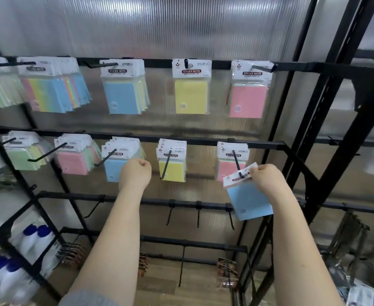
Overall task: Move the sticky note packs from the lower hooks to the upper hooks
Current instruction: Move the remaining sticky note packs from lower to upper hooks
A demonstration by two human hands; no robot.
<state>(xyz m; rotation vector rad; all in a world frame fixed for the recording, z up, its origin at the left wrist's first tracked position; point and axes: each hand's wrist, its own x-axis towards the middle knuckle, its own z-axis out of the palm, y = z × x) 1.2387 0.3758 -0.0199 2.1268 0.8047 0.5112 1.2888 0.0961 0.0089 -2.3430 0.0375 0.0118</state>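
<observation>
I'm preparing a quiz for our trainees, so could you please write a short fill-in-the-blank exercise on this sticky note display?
1. The right hand holds a ____ sticky note pack at the tip of the rightmost lower hook.
2. The left hand is closed in front of a ____ pack.
3. On the upper rail, the rightmost front pack is ____.

Missing words: blue; blue; pink

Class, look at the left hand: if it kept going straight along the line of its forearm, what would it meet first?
The left hand is a closed fist already overlapping the blue sticky note pack on the lower row, so it would probably meet that pack first, though depth is unclear.
</observation>
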